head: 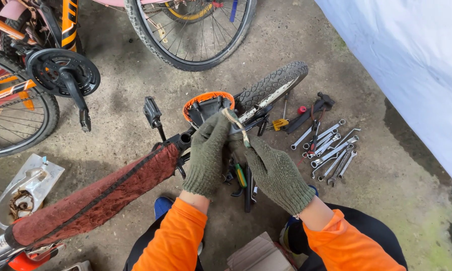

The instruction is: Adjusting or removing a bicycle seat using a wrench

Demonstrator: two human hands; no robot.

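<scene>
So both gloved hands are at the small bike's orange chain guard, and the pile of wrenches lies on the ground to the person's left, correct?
Not quite. The head view shows the wrenches on the ground to the person's right, not left. The rest holds: the left hand and right hand, both gloved, are at the orange chain guard.

We are in an informal bicycle repair spot on a stained concrete floor point(125, 100): a row of wrenches point(326, 148) lies spread on the ground, bicycle wheels point(193, 30) and a crankset point(62, 73) crowd around us, and a small bike frame point(100, 193) lies on its side
</scene>
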